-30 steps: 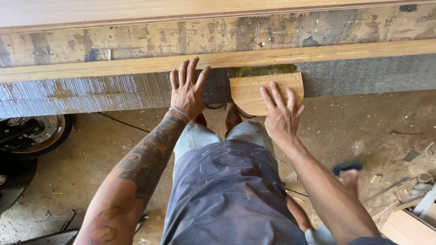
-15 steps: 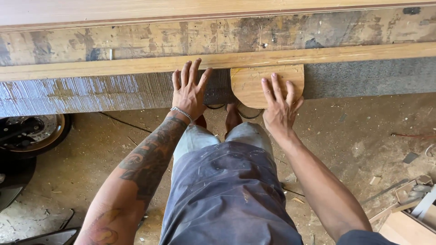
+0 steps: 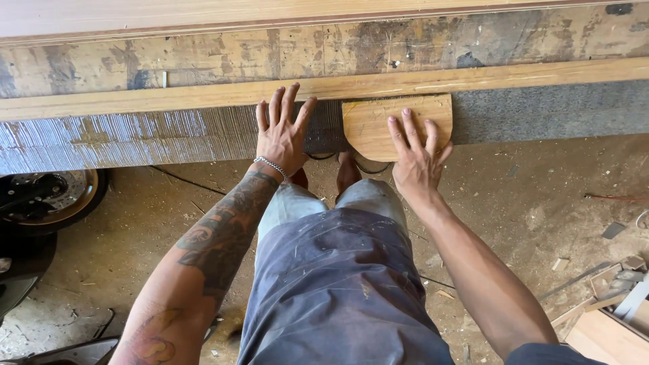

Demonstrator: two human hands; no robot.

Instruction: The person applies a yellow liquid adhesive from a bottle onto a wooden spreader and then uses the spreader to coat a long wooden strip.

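Wooden rounded panel [image 3: 378, 125], one only, long axis across mid-frame; right hand [image 3: 416, 159] flat on it, left hand [image 3: 284, 135] beside, all fingers splayed

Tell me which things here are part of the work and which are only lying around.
In use: left hand and right hand on the small rounded plywood piece; long pale wooden strip.
Lying about: motorcycle wheel; wood offcuts.
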